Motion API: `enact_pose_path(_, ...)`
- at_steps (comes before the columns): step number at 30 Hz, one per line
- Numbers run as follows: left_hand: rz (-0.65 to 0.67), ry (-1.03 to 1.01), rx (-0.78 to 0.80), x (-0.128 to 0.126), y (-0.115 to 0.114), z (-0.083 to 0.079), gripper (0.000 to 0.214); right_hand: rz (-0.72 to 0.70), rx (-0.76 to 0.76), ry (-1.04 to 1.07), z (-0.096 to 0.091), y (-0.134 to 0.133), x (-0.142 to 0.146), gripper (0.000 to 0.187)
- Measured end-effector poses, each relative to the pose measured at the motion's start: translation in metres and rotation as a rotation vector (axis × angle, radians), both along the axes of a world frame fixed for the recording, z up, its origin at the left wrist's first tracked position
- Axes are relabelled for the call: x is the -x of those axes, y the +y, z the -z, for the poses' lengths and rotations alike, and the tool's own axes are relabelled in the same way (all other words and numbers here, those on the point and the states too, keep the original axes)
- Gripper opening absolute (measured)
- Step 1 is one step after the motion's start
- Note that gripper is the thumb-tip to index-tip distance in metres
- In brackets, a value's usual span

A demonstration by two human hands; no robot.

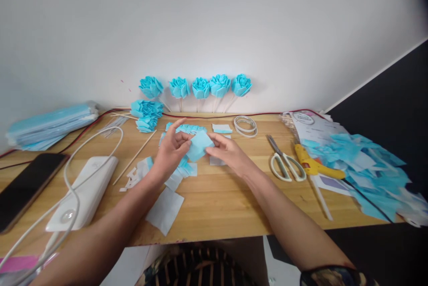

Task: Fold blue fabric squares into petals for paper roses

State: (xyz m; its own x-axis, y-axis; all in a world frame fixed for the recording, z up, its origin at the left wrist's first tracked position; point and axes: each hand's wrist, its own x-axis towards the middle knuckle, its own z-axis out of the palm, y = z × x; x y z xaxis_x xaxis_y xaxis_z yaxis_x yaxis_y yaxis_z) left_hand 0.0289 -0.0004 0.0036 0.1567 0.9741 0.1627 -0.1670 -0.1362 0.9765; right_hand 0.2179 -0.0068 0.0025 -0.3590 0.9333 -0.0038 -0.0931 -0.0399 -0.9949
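Note:
A small light-blue fabric square is held up between my two hands, one corner pointing upward. My left hand pinches its left corner between thumb and fingers, the index finger raised. On the opposite side, my right hand grips the right corner between thumb and fingertips. Beneath and behind the hands lie several folded blue petal pieces. More loose pieces lie just below the held square. A pale square rests flat near the table's front edge.
Blue fabric roses on sticks lean against the wall. To the right are scissors, a yellow glue gun, a tape roll and blue scraps. Leftward lie a white power bank, a phone and stacked masks.

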Motion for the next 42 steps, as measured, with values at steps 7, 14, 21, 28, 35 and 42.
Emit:
enact_pose_path(7, 0.145, 0.042, 0.027, 0.004, -0.002, -0.007, 0.070, 0.292, -0.210, -0.273, -0.011, 0.010, -0.030, 0.031)
enact_pose_path(14, 0.322, 0.177, 0.024, 0.004, -0.003, -0.002, 0.064, 0.238, -0.528, -0.974, -0.014, -0.003, -0.066, 0.018)
enact_pose_path(21, 0.388, 0.285, -0.047, 0.003, -0.006, 0.004, 0.049, 0.187, -0.520, -1.403, 0.002, -0.006, -0.058, 0.015)
enact_pose_path(28, 0.299, 0.269, -0.055, 0.009, 0.000, 0.001, 0.044, 0.297, -0.420, -1.273, 0.001, -0.008, -0.060, 0.009)
enact_pose_path(35, 0.266, 0.246, -0.019, 0.013, 0.003, -0.001, 0.043, 0.411, -0.879, -1.186, -0.005, -0.019, -0.070, 0.018)
enact_pose_path(42, 0.288, 0.272, -0.040, 0.013, 0.003, 0.001, 0.037, 0.005, -1.044, -1.228, 0.028, -0.025, -0.066, 0.026)
